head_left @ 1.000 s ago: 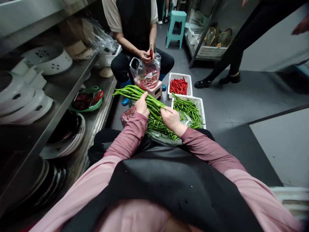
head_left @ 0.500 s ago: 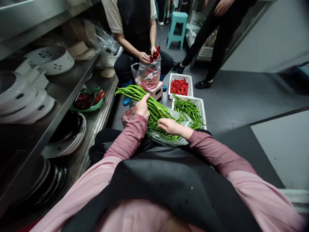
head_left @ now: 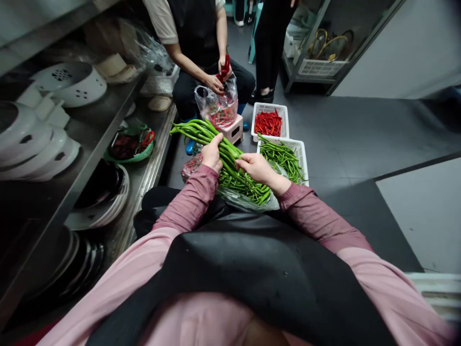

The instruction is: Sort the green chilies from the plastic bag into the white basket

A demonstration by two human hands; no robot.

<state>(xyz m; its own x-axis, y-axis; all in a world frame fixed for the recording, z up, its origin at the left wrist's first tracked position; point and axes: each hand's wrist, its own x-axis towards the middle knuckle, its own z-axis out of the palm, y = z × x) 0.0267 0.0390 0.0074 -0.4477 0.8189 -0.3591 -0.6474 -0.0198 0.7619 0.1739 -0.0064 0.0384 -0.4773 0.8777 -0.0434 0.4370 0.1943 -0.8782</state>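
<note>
Arms [head_left: 189, 204] converge forward, left grip [head_left: 212, 154] around green peppers [head_left: 197, 129].

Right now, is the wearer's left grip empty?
No, the left grip is closed around a bunch of long green chilies, whose ends stick out on both sides of it.

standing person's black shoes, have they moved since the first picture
Yes, leftward: the black shoes were right of the foot of the metal rack; now they stand left of it, behind the red pepper basket.
</note>
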